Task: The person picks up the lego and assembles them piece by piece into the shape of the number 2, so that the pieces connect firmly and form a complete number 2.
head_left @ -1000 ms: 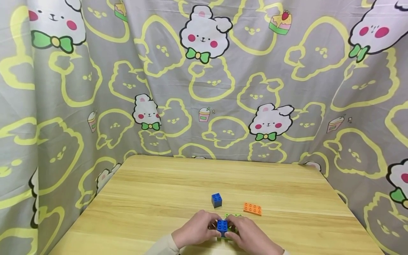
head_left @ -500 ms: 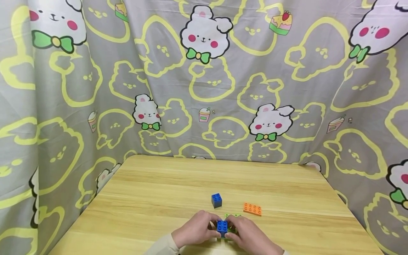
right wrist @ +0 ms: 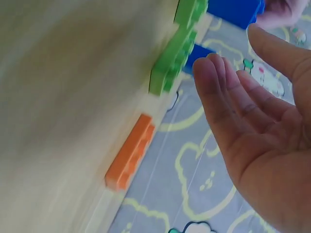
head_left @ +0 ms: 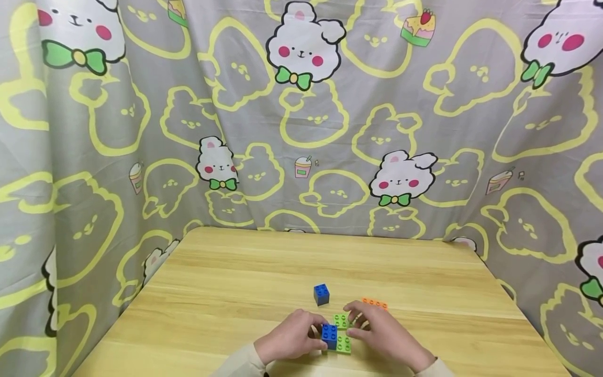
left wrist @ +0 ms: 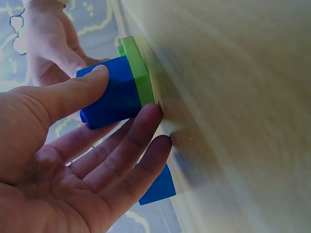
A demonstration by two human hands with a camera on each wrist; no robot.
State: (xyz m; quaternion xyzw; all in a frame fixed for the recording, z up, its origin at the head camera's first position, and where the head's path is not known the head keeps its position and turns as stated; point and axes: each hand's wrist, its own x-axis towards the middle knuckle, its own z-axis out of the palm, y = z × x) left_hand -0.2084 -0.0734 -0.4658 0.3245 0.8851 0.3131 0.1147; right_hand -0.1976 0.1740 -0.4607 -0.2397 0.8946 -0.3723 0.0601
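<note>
A square blue brick (head_left: 329, 336) stands on the left part of a studded light green brick (head_left: 344, 344). My left hand (head_left: 293, 337) grips the blue brick from the left; in the left wrist view its thumb presses one side, and the lower fingers reach down near the table. Right behind the blue brick is another light green brick (head_left: 340, 320). To the right of the green bricks, my right hand (head_left: 383, 332) is held with relaxed, slightly bent fingers. A gap shows between its thumb and fingers in the right wrist view, with nothing in them.
Farther back on the wooden table (head_left: 235, 283) stands a second blue brick (head_left: 321, 294). An orange brick (head_left: 375, 303) lies behind the right hand, which partly covers it. A patterned curtain (head_left: 301, 120) hangs around the table's back and sides.
My right hand has let go of the blue brick and moved right, uncovering more of the green bricks and covering part of the orange one. The left hand stays on the blue brick.
</note>
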